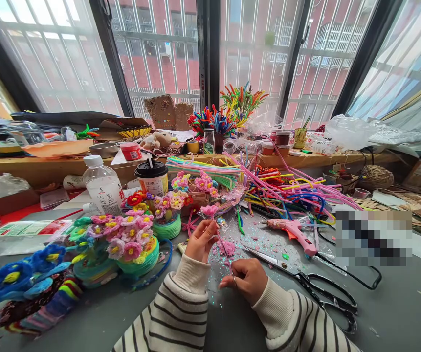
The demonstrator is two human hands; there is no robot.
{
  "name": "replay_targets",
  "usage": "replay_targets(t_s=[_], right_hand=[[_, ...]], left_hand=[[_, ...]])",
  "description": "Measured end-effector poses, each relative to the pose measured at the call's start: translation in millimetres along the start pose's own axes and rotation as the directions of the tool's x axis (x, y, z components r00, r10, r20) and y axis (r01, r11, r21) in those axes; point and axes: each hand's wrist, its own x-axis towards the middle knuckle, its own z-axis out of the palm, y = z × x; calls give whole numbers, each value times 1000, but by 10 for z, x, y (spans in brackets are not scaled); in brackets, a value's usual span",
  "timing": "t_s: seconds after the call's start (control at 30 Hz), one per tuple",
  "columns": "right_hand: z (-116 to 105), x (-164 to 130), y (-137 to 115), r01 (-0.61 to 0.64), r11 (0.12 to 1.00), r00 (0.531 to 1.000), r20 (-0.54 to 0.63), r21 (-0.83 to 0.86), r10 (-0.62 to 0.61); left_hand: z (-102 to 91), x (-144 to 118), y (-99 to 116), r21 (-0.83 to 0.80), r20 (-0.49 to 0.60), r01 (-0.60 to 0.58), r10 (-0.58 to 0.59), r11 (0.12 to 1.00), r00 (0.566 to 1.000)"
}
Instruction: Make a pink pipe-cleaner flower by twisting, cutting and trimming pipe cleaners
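A pink pipe-cleaner flower (210,210) is being pinched by the left hand (202,240). Its stem (226,252) is being gripped by the closed right hand (247,279), near scissors (316,286).

Grey counter (397,303) carries black scissors (316,288), pink glue gun (294,232), loose pipe cleaners (287,190), flower baskets (133,244), 1 water bottle (102,186), 1 lidded cup (152,177), pink scraps (227,247).

No label on bottle (103,187) or cup (152,179) is legible.

Pink pipe-cleaner flower (210,210): fuzzy head up, thin stem slanting down-right, held off the grey table, above pink trimmings.
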Motion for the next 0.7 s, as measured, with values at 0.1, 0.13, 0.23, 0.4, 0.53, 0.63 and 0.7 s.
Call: replay_targets(t_s=[0.1,0.13,0.23,0.4,0.53,0.63,0.7], right_hand=[[-19,-10,-24,-25,999,999,25,36,24],[-24,-15,-31,-21,999,999,35,36,20],[-34,-25,-40,22,999,997,79,26,-24],[-47,-28,-46,46,994,974,216,100,-67],[-52,-20,-52,30,989,973,224,142,-62],[-43,-20,-53,21,989,973,224,147,-53],[-34,-26,-53,16,989,972,228,149,-50]], left_hand=[[-14,12,-4,-7,8,17,-17,1000,1000],[-19,17,-7,-7,14,25,-25,1000,1000],[-29,29,-16,2,28,51,-51,999,998],[-23,20,7,3,26,43,-43,999,999],[-12,6,21,14,50,57,-57,998,997],[2,-6,9,56,99,78,-83,995,992],[14,-16,-2,83,127,81,-92,993,988]])
